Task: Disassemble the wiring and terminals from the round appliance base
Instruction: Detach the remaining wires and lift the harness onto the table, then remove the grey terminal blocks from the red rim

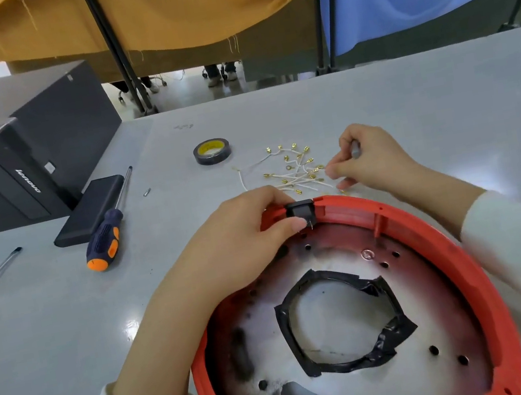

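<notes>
Two hands work at the far rim of a red round base (pixel 473 267) that fills the lower right of the frame on a grey table (pixel 374 100). The left hand (pixel 241 235) comes in from the lower left, its thumb and fingers pinching a black socket (pixel 301 211) set into the base's top rim. The right hand (pixel 370 157), right of centre, is loosely curled with its fingertips pressed together over a pile of white wires (pixel 293 174) with brass terminals, which lies on the table just beyond the rim; whether it holds a wire I cannot tell, and a small grey thing shows between its fingers. Inside the base, a metal plate carries a ring of black tape (pixel 339 319) around a central opening. Above the wires sits a tape roll (pixel 212 151). At centre left lies a screwdriver (pixel 108 231) with a blue and orange handle, its shaft resting against a flat black box (pixel 87 210). A small screw (pixel 146 192) lies near it. A black computer case (pixel 11 154) stands at upper left.
</notes>
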Demonstrator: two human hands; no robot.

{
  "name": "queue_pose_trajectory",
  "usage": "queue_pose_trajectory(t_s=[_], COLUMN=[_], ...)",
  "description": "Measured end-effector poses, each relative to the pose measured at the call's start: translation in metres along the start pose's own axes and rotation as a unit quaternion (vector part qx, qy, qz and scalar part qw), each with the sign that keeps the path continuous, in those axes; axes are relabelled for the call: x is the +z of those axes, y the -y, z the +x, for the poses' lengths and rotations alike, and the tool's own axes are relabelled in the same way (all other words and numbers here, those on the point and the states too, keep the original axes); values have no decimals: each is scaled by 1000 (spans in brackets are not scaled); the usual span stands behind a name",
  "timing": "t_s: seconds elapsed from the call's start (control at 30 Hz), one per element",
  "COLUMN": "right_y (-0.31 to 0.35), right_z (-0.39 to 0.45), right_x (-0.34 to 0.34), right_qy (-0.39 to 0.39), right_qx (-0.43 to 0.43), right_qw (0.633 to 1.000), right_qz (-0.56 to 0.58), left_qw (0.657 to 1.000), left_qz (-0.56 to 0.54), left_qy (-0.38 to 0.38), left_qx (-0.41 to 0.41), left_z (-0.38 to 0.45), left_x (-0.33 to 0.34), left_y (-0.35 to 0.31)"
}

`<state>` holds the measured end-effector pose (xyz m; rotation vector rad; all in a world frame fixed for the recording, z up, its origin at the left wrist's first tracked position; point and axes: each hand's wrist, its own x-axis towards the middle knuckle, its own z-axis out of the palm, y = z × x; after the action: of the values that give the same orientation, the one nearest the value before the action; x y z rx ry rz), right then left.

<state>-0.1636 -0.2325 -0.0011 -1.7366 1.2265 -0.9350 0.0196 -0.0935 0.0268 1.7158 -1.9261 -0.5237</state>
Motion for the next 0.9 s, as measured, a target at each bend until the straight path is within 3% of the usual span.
queue_pose_trajectory(t_s=[0.23,0.4,0.5,0.63,0.9], right_y=[3,12,0,-24,-28], right_z=[3,-19,-36,-58,-57], right_x=[5,-28,-36,-28,-18], right_qy=[-47,-3,24,17,-10], right_qx=[-27,45,14,-46,-51], right_qw=[995,998,986,925,910], right_qz=[-83,-43,-162,-377,-411], left_qw=[1000,1000,1000,1000,1000], left_qz=[-8,-15,-17,-14,-10], left_qy=[-1,5,6,11,7], left_qx=[3,13,13,0,-1], left_z=[1,1,0,0,0], left_x=[0,0,-1,-1,-1], left_y=[0,0,-1,-1,0])
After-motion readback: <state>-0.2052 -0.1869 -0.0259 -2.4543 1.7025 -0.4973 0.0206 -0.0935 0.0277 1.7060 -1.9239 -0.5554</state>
